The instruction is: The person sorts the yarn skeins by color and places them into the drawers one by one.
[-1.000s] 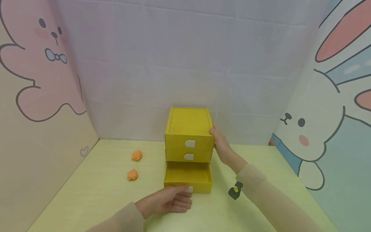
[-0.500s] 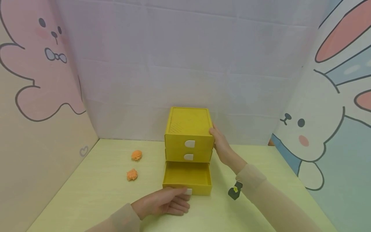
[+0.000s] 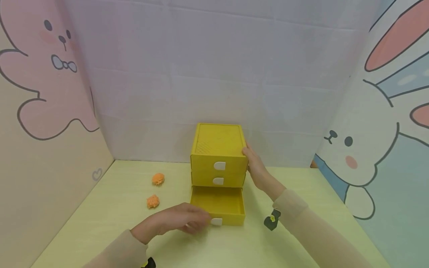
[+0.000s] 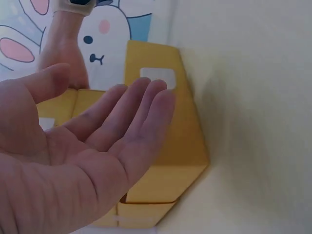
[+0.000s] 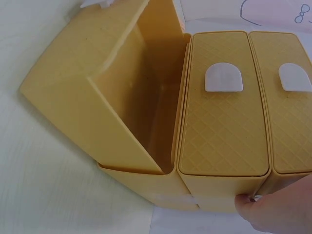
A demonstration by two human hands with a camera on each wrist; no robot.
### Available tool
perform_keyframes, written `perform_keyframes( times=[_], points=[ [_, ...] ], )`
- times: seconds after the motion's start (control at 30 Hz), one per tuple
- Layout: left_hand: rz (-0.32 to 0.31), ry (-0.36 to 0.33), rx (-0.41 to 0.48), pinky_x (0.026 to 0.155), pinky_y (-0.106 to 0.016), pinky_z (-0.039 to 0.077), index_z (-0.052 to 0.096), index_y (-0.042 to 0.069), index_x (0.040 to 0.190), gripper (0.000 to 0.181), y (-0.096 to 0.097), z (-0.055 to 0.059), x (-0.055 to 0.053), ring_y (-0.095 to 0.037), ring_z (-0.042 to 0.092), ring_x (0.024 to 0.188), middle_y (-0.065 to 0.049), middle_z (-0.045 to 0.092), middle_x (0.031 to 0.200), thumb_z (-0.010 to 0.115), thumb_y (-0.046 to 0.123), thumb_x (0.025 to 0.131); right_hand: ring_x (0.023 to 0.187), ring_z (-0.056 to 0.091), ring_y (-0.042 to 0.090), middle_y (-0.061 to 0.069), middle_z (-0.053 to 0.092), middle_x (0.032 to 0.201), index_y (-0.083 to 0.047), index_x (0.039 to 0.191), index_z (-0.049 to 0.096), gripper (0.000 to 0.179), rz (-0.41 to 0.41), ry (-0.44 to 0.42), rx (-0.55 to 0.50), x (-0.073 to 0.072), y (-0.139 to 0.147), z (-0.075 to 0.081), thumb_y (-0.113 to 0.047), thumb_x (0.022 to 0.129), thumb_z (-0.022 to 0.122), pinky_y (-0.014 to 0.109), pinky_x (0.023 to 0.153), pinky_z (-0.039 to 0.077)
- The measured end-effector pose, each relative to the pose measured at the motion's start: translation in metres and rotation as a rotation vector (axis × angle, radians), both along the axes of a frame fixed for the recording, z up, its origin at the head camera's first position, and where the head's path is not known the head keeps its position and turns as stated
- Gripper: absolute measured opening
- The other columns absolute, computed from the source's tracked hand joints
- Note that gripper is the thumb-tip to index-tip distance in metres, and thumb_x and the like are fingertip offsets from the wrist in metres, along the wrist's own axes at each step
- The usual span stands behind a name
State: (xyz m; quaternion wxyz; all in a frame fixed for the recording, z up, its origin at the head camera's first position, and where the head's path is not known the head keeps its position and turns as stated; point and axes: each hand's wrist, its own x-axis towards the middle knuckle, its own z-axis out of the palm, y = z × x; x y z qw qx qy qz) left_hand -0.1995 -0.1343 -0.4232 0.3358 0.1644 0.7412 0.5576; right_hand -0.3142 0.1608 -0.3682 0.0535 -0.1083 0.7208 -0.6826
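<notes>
A yellow drawer cabinet (image 3: 219, 139) with white tab handles stands against the back wall. Its lowest drawer (image 3: 231, 219) is pulled out, and the inside that shows holds nothing. My left hand (image 3: 177, 217), slightly blurred, is at the drawer's front left corner, just left of its white tab (image 3: 216, 222); whether it touches the drawer I cannot tell. In the left wrist view its loosely bent fingers (image 4: 141, 109) hold nothing. On the cabinet's right side lies my right hand (image 3: 259, 169), thumb at the upper front corner, fingers extended along the side and partly hidden.
Two crumpled orange lumps (image 3: 158, 178) lie left of the cabinet on the pale yellow tabletop (image 3: 110, 223). A white cloth wall (image 3: 214, 74) stands behind. Side panels carry a pink bear (image 3: 60, 85) and a white rabbit (image 3: 365, 149).
The lowest drawer came out slightly further toward me. My left hand then left its tab and shifted left and a little up. My right hand has stayed on the cabinet's side.
</notes>
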Motion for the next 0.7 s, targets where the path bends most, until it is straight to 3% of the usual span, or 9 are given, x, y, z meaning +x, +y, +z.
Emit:
perform_keyframes(
  times=[0.17,0.33,0.47,0.7],
  points=[
    [-0.005,0.055,0.024,0.104,-0.049,0.058,0.063,0.001,0.143,0.049,-0.016,0.025,-0.008,-0.035,0.066,0.124,-0.014,0.068,0.136,0.063,0.036,0.108,0.164,0.007,0.02,-0.005,0.01,0.179,-0.032,0.173,0.008,0.064,0.001,0.0,0.002,0.001,0.0,0.0,-0.036,0.114,0.032,0.059,0.132,0.011],
    [0.065,0.229,-0.077,0.105,-0.051,0.056,0.064,0.01,0.144,0.05,-0.033,0.041,-0.015,-0.031,0.065,0.123,-0.011,0.066,0.14,0.065,0.043,0.106,0.164,0.007,0.02,-0.005,0.01,0.179,-0.03,0.173,0.007,0.064,0.002,0.003,0.003,0.002,-0.001,0.002,-0.035,0.114,0.032,0.058,0.132,0.011],
    [0.139,0.411,-0.192,0.1,-0.052,0.055,0.068,0.02,0.14,0.044,-0.047,0.045,-0.017,-0.028,0.064,0.124,-0.003,0.068,0.138,0.069,0.045,0.103,0.164,0.007,0.02,-0.005,0.009,0.179,-0.029,0.173,0.007,0.064,0.006,0.008,0.006,0.001,-0.001,0.001,-0.034,0.114,0.031,0.057,0.132,0.011],
    [0.173,0.669,-0.383,0.098,-0.053,0.057,0.067,0.018,0.141,0.049,-0.073,0.037,-0.03,-0.033,0.065,0.123,-0.004,0.067,0.139,0.077,0.041,0.099,0.165,0.005,0.021,-0.005,0.008,0.179,-0.028,0.173,0.006,0.064,0.0,0.005,0.008,0.002,-0.001,0.002,-0.035,0.114,0.031,0.058,0.132,0.01]
  ],
)
